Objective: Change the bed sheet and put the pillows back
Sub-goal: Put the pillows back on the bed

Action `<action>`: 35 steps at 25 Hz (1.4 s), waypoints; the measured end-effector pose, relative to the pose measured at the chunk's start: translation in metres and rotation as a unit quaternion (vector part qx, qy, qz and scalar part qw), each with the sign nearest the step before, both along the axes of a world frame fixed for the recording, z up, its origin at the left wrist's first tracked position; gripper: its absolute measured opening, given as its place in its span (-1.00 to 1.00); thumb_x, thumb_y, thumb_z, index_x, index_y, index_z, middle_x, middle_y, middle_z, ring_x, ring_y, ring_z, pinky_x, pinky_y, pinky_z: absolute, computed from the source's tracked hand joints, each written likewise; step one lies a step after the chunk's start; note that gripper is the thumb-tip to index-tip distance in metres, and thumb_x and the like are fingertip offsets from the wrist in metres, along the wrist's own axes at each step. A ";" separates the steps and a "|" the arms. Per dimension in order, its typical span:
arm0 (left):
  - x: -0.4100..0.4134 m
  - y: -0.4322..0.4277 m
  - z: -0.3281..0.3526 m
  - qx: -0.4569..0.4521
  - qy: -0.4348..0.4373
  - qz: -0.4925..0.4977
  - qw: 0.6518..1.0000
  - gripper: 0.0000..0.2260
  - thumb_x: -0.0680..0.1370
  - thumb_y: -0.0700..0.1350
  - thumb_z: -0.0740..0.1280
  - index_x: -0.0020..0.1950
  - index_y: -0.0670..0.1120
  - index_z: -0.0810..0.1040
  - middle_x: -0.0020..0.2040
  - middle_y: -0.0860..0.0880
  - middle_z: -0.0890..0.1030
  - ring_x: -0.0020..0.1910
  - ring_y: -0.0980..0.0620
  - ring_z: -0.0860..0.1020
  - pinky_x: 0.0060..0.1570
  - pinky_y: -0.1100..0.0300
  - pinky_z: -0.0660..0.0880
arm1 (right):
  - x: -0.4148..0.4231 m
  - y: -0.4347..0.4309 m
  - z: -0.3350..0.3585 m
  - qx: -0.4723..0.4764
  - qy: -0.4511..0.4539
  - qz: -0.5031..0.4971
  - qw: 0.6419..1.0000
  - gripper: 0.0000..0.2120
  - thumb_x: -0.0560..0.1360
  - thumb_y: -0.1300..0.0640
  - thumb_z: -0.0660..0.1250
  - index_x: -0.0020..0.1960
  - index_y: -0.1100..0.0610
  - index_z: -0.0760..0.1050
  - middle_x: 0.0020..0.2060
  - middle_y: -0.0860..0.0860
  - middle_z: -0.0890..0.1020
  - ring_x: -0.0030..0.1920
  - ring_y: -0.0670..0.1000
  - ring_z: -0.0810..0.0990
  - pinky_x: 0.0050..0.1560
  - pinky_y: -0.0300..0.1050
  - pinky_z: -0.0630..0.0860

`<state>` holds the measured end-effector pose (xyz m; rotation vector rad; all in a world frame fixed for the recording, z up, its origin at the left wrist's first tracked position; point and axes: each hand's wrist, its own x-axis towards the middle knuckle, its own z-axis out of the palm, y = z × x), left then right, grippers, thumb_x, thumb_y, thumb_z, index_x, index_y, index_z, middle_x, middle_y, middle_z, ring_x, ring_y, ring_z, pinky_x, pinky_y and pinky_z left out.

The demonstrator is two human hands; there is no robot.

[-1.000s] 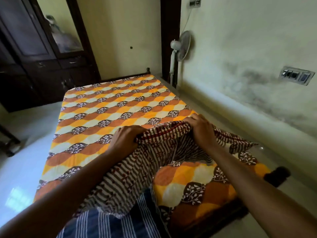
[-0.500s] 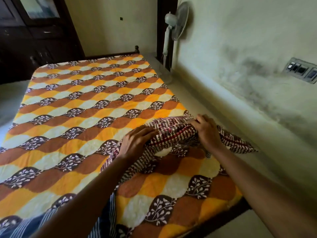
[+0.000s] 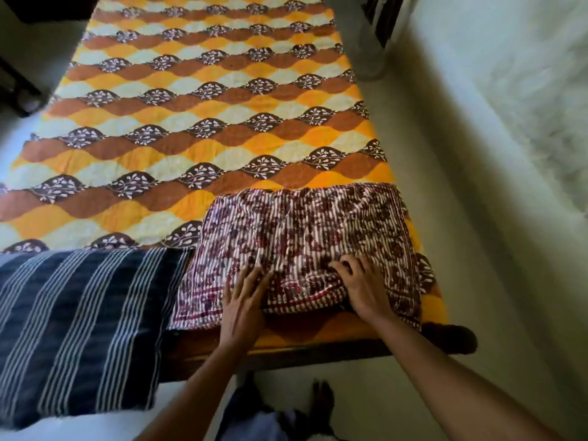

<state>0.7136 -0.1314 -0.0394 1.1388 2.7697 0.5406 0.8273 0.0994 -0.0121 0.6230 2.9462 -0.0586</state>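
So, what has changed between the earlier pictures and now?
The maroon pillow, held bunched above the orange sheet, now lies flat at its near right corner. The left hand lies flat on it; the right hand curls its fingers into it. Sheet and blue pillow stayed.

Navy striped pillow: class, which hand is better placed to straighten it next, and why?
Probably the left. The left hand lies flat on the maroon printed pillow, on its side nearest the navy striped pillow, while the right hand curls its fingers into the maroon pillow farther from it.
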 end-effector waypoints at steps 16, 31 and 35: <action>-0.036 0.006 -0.020 0.474 -0.578 0.548 0.375 -0.28 0.33 0.01 0.48 0.42 -0.06 0.28 0.27 -0.21 0.50 0.13 -0.24 0.54 -0.14 -0.24 0.56 | 0.008 0.056 0.021 0.030 0.103 0.138 0.985 -0.31 0.30 0.57 0.20 0.23 -0.04 0.54 0.16 0.23 0.58 0.12 0.29 0.58 -0.29 0.01 0.59; 0.102 -0.064 0.017 0.461 -0.571 0.519 0.438 -0.68 0.61 -0.04 0.16 0.31 -0.15 0.40 0.35 -0.20 0.43 0.17 -0.11 0.48 0.05 0.06 0.47 | 0.107 -0.017 0.006 -0.166 -0.175 0.063 0.968 -0.32 0.46 0.24 0.24 0.48 -0.15 0.13 0.53 0.00 0.01 0.52 0.09 -0.07 0.46 0.14 0.00; 0.142 -0.057 0.040 0.372 -0.551 0.558 0.496 -0.74 0.62 0.04 0.12 0.12 -0.12 0.40 -0.08 -0.15 0.47 -0.09 -0.09 0.51 -0.11 0.16 0.50 | 0.096 -0.013 0.031 -0.344 -0.115 0.027 0.931 -0.39 0.51 0.20 0.27 0.48 -0.10 0.17 0.53 -0.03 0.02 0.53 0.04 -0.08 0.45 0.09 0.06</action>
